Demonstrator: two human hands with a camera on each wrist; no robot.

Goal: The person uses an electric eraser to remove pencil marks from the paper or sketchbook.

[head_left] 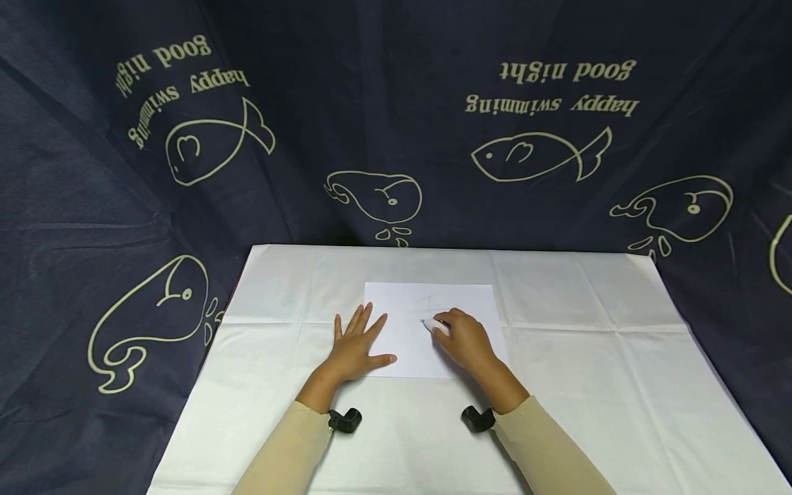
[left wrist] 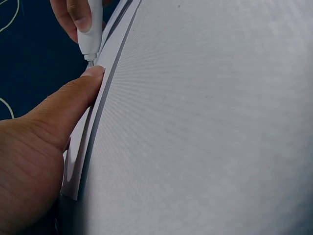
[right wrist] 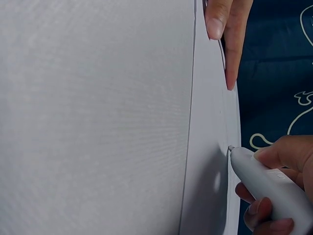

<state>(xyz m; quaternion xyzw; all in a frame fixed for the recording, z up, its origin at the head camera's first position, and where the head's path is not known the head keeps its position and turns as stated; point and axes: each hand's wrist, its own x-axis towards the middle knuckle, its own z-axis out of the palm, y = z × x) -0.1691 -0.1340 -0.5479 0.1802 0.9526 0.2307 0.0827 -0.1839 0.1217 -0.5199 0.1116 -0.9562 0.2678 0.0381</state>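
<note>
A sheet of white paper [head_left: 402, 292] lies on the cloth-covered table and bears a few faint thin lines near its middle. My left hand [head_left: 354, 352] rests with fingers spread over the paper's left edge, the thumb on its lower left part. In the left wrist view that thumb [left wrist: 73, 100] is stretched out along the sheet. My right hand [head_left: 468, 338] grips a thick white pen [right wrist: 266, 183] between thumb and curled fingers. The pen's narrow tip is right at the paper, just below the drawn lines. Part of the barrel is hidden inside the hand.
White cloth [head_left: 594, 392] with fold creases covers the table. Behind and to the left hangs a dark blue curtain [head_left: 445, 41] printed with fish, whales and upside-down lettering. Black wrist devices [head_left: 345, 421] sit at both cuffs, below the paper's lower edge.
</note>
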